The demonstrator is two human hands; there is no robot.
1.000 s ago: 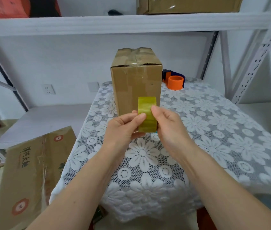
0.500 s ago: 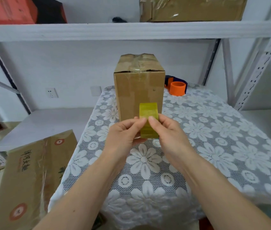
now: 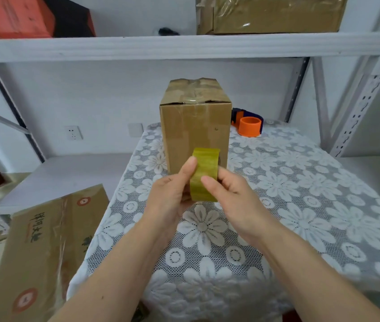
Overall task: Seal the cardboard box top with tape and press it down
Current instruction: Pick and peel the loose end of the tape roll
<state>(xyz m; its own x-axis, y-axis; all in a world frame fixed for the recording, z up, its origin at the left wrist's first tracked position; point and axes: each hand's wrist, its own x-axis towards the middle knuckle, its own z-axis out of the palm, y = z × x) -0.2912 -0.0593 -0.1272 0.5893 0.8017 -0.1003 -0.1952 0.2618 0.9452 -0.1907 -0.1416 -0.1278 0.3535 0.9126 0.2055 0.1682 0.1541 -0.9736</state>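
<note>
We are gripping the light, stiff tape roll [image 3: 204,175] by its rim with the left hand [image 3: 170,196] and the right hand [image 3: 228,194]; its film is probably sticky.

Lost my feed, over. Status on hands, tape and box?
Left hand and right hand both grip tape roll. Cardboard box upright on table, top untouched. Nothing in the way.

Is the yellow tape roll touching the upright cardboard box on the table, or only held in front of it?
Cannot tell. In the head view the tape roll, held by both hands, overlaps the lower front of the cardboard box, so neither a gap nor contact shows plainly.
</note>
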